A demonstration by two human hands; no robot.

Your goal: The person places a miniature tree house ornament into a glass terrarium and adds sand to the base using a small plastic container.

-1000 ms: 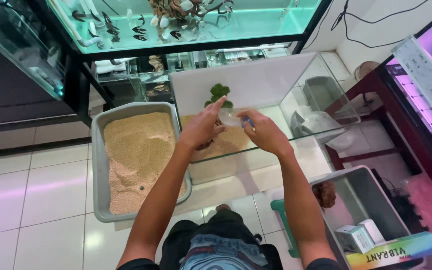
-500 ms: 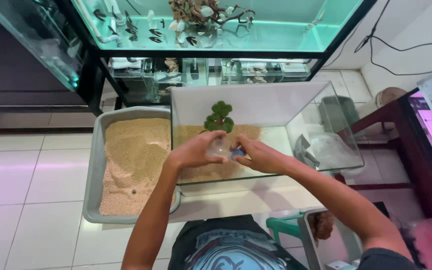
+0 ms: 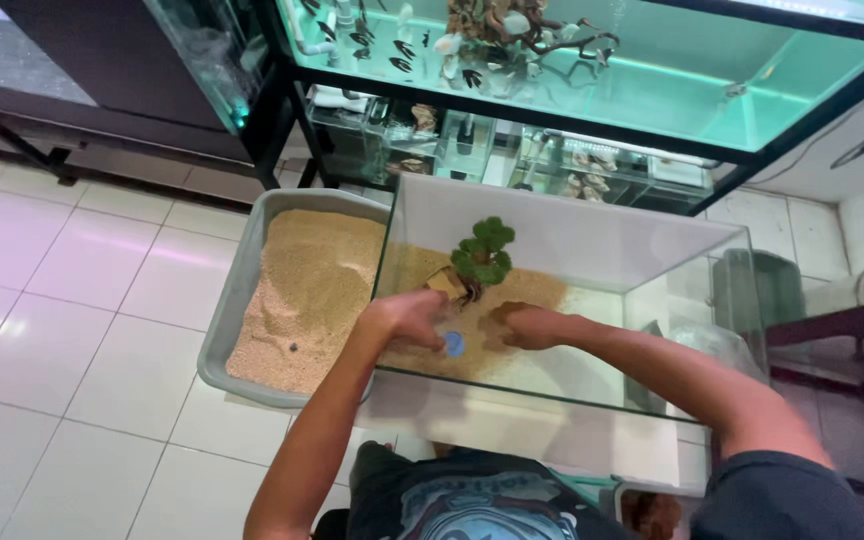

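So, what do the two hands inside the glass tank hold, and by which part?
The left hand grips a small blue round object by its upper side; what it is cannot be told. The right hand rests on the sand, holding nothing visible.

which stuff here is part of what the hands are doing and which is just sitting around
In use:
- left hand
- right hand
- small clear glass tank
- small blue round piece
- green bushy plant ornament
- grey tub of tan sand

Lying about:
- large lit aquarium
- dark grey bin
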